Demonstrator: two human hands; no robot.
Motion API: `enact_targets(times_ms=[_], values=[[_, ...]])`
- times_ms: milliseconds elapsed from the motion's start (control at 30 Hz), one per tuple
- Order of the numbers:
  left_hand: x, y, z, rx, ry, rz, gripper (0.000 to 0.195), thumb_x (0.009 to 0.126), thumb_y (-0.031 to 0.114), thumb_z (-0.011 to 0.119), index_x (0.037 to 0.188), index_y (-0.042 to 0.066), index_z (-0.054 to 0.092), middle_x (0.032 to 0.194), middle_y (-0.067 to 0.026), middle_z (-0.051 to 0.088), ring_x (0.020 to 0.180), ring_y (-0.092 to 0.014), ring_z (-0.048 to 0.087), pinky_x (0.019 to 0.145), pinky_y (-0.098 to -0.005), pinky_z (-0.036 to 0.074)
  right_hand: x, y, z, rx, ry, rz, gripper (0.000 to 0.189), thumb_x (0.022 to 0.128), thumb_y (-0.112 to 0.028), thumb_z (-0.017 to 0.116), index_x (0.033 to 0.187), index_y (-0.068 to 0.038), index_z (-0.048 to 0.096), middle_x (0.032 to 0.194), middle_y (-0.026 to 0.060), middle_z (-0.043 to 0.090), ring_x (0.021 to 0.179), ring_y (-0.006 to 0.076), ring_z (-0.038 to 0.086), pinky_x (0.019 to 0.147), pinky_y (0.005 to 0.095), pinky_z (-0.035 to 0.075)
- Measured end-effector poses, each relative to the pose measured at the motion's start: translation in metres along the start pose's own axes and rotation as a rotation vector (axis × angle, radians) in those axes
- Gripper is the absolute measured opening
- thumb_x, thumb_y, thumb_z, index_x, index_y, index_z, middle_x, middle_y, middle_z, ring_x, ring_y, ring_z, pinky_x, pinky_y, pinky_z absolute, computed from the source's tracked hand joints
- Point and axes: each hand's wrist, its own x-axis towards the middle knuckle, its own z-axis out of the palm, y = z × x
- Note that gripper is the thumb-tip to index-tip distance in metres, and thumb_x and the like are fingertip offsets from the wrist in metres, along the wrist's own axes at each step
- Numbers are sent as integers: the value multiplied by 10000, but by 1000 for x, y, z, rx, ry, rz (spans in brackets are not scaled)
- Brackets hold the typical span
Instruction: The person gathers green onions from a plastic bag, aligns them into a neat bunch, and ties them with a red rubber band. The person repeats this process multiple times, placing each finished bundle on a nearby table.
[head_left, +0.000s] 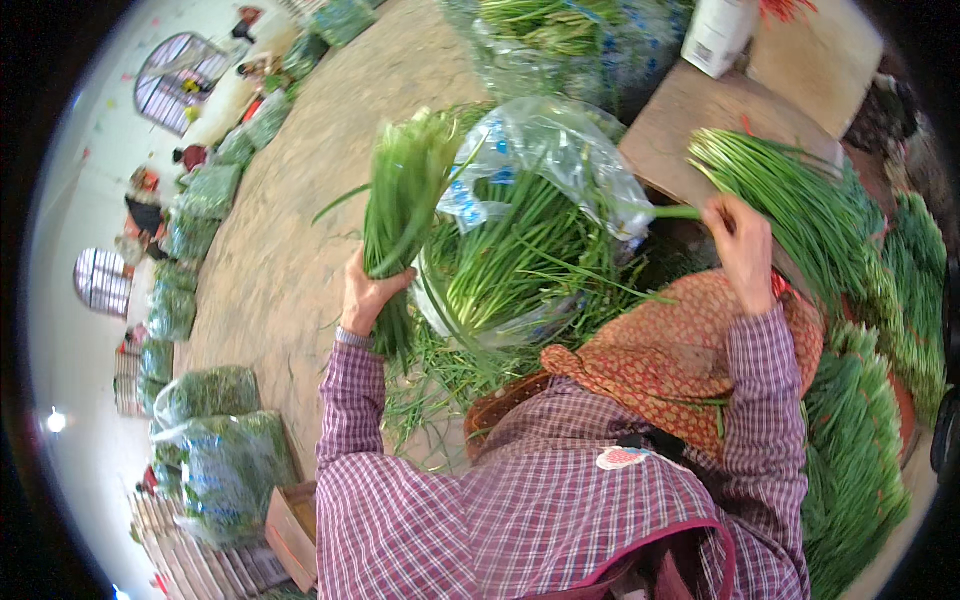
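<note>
Upright in my left hand (371, 292) is a thick bunch of green onions (405, 195), pale ends up and leaves hanging below my fist. My right hand (741, 244) pinches one long green stalk (675, 212) between thumb and fingers. Between my hands, an open clear plastic bag (555, 135) with blue print holds loose green onions (517, 255). Just beyond my right hand lies a sorted bundle of green onions (787, 195), partly on a brown board (675, 112). Loose trimmings (442, 390) litter the floor below the bag.
Tied bundles (855, 450) are stacked on my right. Another full bag (570, 52) stands ahead, near a white container (720, 37) with red ties. Packed bags (232, 480) and a wooden box (292, 525) sit on the left. Several people are by the far wall. A patterned cloth (637, 330) covers my lap.
</note>
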Motion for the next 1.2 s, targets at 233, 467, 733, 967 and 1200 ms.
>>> enact_targets(times_ms=[233, 467, 733, 967, 1200], values=[[-16, -27, 11, -750, -202, -302, 405, 725, 168, 750, 1051, -38, 627, 828, -88, 625, 685, -187, 591, 573, -304, 464, -46, -24, 27, -550, -782, -277, 325, 801, -243, 734, 1115, -161, 704, 980, 103, 677, 847, 307, 675, 731, 461, 534], [-24, -18, 44, -840, -389, -290, 387, 714, 219, 776, 979, -8, 611, 745, -74, 568, 626, -190, 544, 565, -320, 447, 5, -94, -1, 155, -639, -27, 303, 806, -253, 749, 1077, -125, 707, 966, 108, 676, 902, 292, 691, 752, 466, 537], [-29, -14, 78, -1187, -556, -339, 432, 773, 146, 776, 1121, 25, 551, 745, -42, 496, 576, -160, 510, 533, -325, 426, -27, -60, 50, -246, -570, -206, 189, 806, -274, 738, 918, -123, 718, 799, 145, 701, 800, 327, 706, 678, 456, 538], [-30, -15, 86, -1313, -665, -310, 437, 804, 152, 767, 1162, 31, 549, 774, -42, 501, 570, -151, 511, 541, -319, 429, -33, -48, 68, -807, -1200, -196, 414, 858, -168, 712, 1263, -211, 640, 1057, 109, 656, 982, 293, 669, 772, 426, 543], [-33, -5, 105, -1336, -642, -339, 470, 785, 187, 788, 1172, 54, 556, 773, -24, 483, 586, -142, 489, 546, -298, 416, -72, -19, 60, -871, -802, -392, 233, 889, -127, 603, 1112, -117, 669, 978, 87, 663, 1017, 252, 608, 861, 426, 474]])
